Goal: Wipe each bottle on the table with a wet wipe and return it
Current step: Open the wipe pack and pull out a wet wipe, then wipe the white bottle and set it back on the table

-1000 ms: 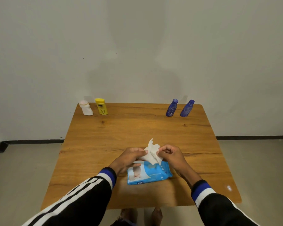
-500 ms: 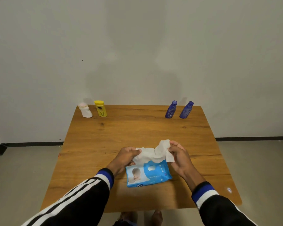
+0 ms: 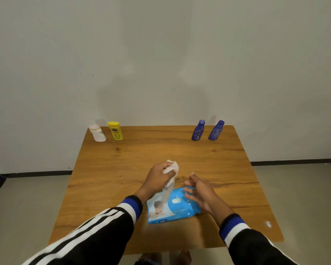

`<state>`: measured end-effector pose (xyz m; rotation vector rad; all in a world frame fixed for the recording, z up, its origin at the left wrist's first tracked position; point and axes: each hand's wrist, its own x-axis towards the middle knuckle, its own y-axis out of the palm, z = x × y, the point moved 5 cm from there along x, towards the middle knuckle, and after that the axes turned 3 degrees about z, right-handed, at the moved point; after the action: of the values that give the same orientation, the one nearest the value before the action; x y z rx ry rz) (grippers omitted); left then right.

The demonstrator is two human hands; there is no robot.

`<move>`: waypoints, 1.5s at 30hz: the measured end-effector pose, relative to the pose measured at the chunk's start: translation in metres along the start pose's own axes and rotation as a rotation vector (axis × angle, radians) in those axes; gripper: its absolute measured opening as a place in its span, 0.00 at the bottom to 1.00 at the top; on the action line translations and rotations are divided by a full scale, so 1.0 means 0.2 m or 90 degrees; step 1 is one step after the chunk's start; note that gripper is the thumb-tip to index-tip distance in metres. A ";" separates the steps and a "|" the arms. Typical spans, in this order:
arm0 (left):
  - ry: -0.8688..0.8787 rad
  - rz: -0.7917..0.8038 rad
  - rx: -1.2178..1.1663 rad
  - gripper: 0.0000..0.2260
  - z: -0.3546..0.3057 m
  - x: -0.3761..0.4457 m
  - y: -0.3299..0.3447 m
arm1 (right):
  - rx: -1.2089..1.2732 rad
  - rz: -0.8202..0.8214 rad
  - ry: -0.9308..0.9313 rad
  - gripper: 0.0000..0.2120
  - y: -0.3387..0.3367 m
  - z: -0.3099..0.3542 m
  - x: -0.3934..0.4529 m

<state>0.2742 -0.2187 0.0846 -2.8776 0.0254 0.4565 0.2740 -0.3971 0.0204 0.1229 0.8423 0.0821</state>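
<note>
My left hand (image 3: pixel 159 177) grips a crumpled white wet wipe (image 3: pixel 171 169) above the near middle of the wooden table (image 3: pixel 122 169); a strip of it hangs down towards the blue wipes pack (image 3: pixel 177 207). My right hand (image 3: pixel 199 190) hovers with straight fingers just over the pack's right end and holds nothing. Along the far edge stand a white bottle (image 3: pixel 97 133) and a yellow bottle (image 3: pixel 115 130) at the left, and two dark blue bottles (image 3: pixel 198 130) (image 3: pixel 216 130) at the right.
The table stands against a plain wall, with grey floor on both sides. My bare feet (image 3: pixel 183 257) show under the near edge. A small pale mark (image 3: pixel 268 223) lies near the front right corner.
My right hand has let go of the wipe and dropped towards the pack. My left hand has gathered the wipe and lifted it slightly up and to the right.
</note>
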 end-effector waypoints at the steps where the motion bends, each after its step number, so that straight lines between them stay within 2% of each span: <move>1: 0.022 0.070 0.010 0.10 -0.05 -0.02 0.07 | 0.079 0.082 0.034 0.21 0.08 0.01 -0.02; 3: 0.025 0.230 -0.009 0.12 -0.13 -0.06 0.20 | 0.225 0.182 0.062 0.29 0.17 0.05 -0.07; 4: 0.005 0.291 -0.023 0.13 -0.16 -0.08 0.25 | 0.269 0.182 0.062 0.31 0.18 0.06 -0.09; 7: -0.067 0.352 -0.078 0.17 -0.21 -0.09 0.24 | 0.374 0.197 0.056 0.26 0.17 0.07 -0.13; 8: -0.071 0.339 -0.088 0.18 -0.22 -0.08 0.21 | 0.420 0.212 0.049 0.25 0.16 0.08 -0.15; 10: -0.041 0.281 -0.098 0.18 -0.21 -0.05 0.12 | 0.441 0.183 0.035 0.30 0.10 0.09 -0.19; 11: -0.025 0.233 -0.121 0.17 -0.20 -0.03 0.07 | 0.422 0.161 0.024 0.29 0.05 0.09 -0.22; 13: -0.030 0.093 -0.214 0.12 -0.16 0.00 -0.02 | 0.360 0.123 -0.060 0.14 -0.07 0.08 -0.26; 14: -0.049 0.011 -0.257 0.10 -0.12 0.01 -0.07 | 0.316 0.095 -0.093 0.11 -0.13 0.07 -0.27; 15: -0.074 -0.060 -0.276 0.08 -0.08 0.02 -0.11 | 0.263 0.057 -0.134 0.14 -0.18 0.06 -0.28; 17: -0.143 -0.123 -0.211 0.05 0.06 0.01 -0.16 | 0.161 0.035 -0.150 0.22 -0.26 0.01 -0.27; 19: -0.223 -0.089 -0.079 0.06 0.26 -0.02 -0.17 | 0.030 0.007 -0.193 0.44 -0.33 0.00 -0.26; 20: -0.273 -0.054 -0.019 0.07 0.37 -0.05 -0.17 | 0.010 -0.005 -0.196 0.46 -0.36 0.00 -0.28; 22: -0.371 0.014 0.108 0.05 0.57 -0.11 -0.17 | 0.056 -0.006 -0.206 0.31 -0.39 0.01 -0.31; 23: -0.405 0.047 0.196 0.08 0.65 -0.14 -0.17 | 0.132 -0.014 -0.178 0.29 -0.40 0.00 -0.31; 25: -0.402 0.095 0.391 0.24 0.75 -0.15 -0.16 | 0.296 0.004 -0.099 0.35 -0.42 -0.01 -0.31; 26: -0.377 0.093 0.424 0.28 0.76 -0.14 -0.15 | 0.299 -0.003 -0.109 0.39 -0.46 -0.03 -0.31; 27: -0.355 0.081 0.415 0.30 0.77 -0.13 -0.13 | 0.309 -0.028 -0.135 0.41 -0.49 -0.04 -0.32; 28: -0.353 0.063 0.368 0.33 0.76 -0.12 -0.10 | 0.280 -0.053 -0.162 0.38 -0.49 -0.04 -0.35; 30: -0.384 0.010 0.245 0.37 0.76 -0.10 -0.06 | 0.371 -0.063 -0.074 0.17 -0.46 -0.06 -0.34; 31: -0.404 -0.023 0.187 0.38 0.77 -0.10 -0.04 | 0.417 -0.070 -0.031 0.14 -0.43 -0.05 -0.32; 35: -0.455 -0.163 -0.057 0.31 0.79 -0.10 -0.03 | 0.503 -0.041 0.033 0.24 -0.32 -0.04 -0.25; 38: -0.449 -0.125 -0.230 0.19 0.80 -0.09 0.00 | 0.517 -0.002 0.033 0.27 -0.31 -0.04 -0.22; 40: -0.425 -0.095 -0.274 0.11 0.77 -0.09 0.01 | 0.521 0.029 0.035 0.27 -0.30 -0.02 -0.20; 45: -0.402 -0.021 -0.257 0.09 0.74 -0.07 0.04 | 0.509 0.051 0.039 0.28 -0.27 0.00 -0.19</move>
<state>0.2161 -0.1928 -0.0496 -2.9457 -0.2431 1.4844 0.2501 -0.4550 0.0413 0.9084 0.8920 -0.1818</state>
